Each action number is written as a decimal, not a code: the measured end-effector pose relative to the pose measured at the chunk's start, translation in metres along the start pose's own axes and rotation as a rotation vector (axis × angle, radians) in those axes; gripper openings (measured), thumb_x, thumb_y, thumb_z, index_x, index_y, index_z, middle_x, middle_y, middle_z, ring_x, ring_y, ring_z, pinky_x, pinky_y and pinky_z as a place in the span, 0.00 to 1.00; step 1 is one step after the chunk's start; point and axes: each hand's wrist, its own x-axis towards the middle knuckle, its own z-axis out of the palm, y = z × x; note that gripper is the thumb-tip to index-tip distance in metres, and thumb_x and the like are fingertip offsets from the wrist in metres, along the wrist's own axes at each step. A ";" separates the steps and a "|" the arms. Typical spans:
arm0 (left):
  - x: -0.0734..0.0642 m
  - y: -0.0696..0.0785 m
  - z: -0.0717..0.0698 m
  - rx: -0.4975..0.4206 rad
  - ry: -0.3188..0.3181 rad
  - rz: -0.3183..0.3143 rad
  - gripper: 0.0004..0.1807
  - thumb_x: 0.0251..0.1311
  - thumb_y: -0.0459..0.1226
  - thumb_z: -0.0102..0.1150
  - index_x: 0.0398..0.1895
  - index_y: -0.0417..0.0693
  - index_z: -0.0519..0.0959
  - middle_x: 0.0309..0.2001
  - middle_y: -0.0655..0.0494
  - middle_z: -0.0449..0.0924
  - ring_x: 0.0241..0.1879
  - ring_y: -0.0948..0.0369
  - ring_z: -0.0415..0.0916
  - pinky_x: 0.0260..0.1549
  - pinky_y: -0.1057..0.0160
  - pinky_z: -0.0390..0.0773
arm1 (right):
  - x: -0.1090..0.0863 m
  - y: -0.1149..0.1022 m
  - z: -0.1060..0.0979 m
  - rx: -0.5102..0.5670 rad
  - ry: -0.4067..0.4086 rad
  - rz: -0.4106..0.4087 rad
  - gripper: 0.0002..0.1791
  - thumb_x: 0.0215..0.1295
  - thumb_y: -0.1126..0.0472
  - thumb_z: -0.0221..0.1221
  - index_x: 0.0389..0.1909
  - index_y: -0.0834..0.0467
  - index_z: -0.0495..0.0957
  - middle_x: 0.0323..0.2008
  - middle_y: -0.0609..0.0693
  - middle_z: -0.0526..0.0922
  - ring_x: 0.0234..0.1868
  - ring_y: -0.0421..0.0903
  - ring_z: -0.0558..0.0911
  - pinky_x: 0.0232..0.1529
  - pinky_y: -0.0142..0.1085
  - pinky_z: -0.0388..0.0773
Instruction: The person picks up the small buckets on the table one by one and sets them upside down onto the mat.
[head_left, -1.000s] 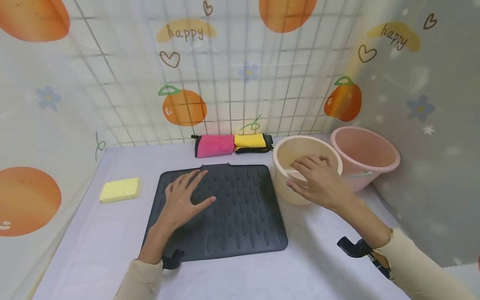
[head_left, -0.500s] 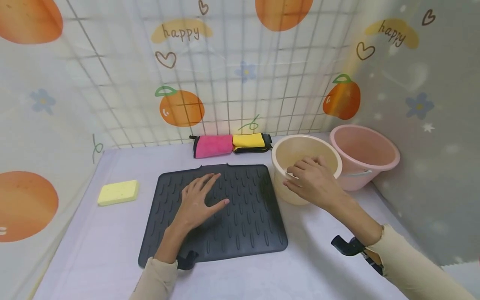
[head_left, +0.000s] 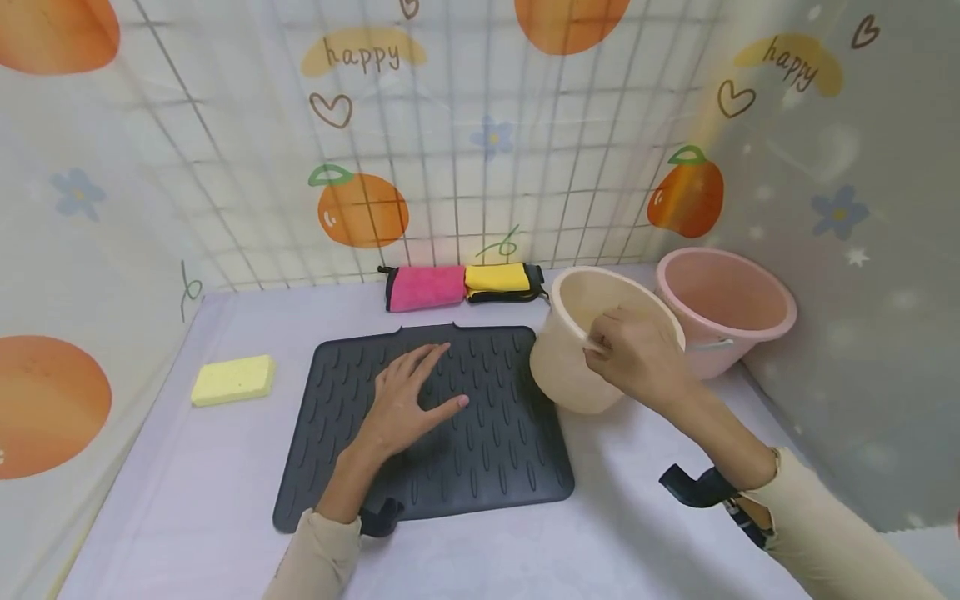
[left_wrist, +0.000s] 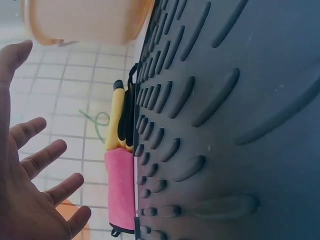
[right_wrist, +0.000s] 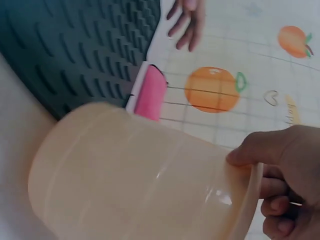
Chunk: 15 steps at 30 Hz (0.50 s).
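Left grip [head_left: 405, 404], lower centre of the frame, is held free of the black ridged mat [head_left: 480, 467]: fingers spread, nothing grasped, so no load is carried there. Mat is laid flat on the desk [head_left: 165, 500], notched edge turned away. Cream bucket [head_left: 573, 367], right of centre, is grasped by the right grip [head_left: 641, 358] at its near rim: thumb outside, fingers curled inside, presumably because a thin lip is easily pinched one-handed. Bucket is tilted, base swung left towards the mat's right edge, likely due to the one-sided hold; whether the base is off the desk cannot be told. Yellow sponge [head_left: 234, 381] is set apart at left. Pink bucket [head_left: 750, 292] is stood upright at right; pink cloth [head_left: 427, 287] and yellow cloth [head_left: 497, 279] are lined up along the back, perhaps to spare working room.
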 end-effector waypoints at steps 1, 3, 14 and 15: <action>0.000 0.000 -0.001 0.000 0.003 0.002 0.47 0.57 0.69 0.56 0.78 0.70 0.55 0.75 0.57 0.56 0.72 0.49 0.51 0.66 0.35 0.46 | 0.001 0.001 -0.003 0.004 0.024 -0.004 0.10 0.47 0.70 0.71 0.21 0.58 0.78 0.19 0.47 0.72 0.26 0.47 0.71 0.26 0.39 0.70; 0.001 0.002 -0.002 -0.004 0.008 0.008 0.48 0.57 0.69 0.57 0.78 0.71 0.55 0.75 0.57 0.56 0.72 0.49 0.50 0.66 0.34 0.46 | 0.002 0.003 -0.011 0.006 0.070 -0.009 0.09 0.47 0.69 0.71 0.20 0.58 0.79 0.19 0.47 0.74 0.26 0.47 0.72 0.26 0.39 0.70; 0.004 0.011 0.001 -0.053 -0.007 0.001 0.49 0.55 0.70 0.58 0.79 0.75 0.52 0.75 0.59 0.54 0.73 0.51 0.50 0.66 0.33 0.48 | -0.001 0.013 -0.038 0.131 0.232 0.086 0.03 0.54 0.66 0.70 0.27 0.62 0.87 0.20 0.49 0.81 0.24 0.44 0.72 0.23 0.36 0.68; 0.005 0.013 0.001 -0.066 -0.005 0.006 0.49 0.54 0.70 0.58 0.79 0.75 0.52 0.75 0.60 0.54 0.73 0.52 0.50 0.66 0.33 0.48 | -0.002 0.013 -0.038 0.151 0.242 0.104 0.03 0.54 0.66 0.71 0.28 0.63 0.87 0.21 0.50 0.81 0.24 0.44 0.72 0.23 0.34 0.69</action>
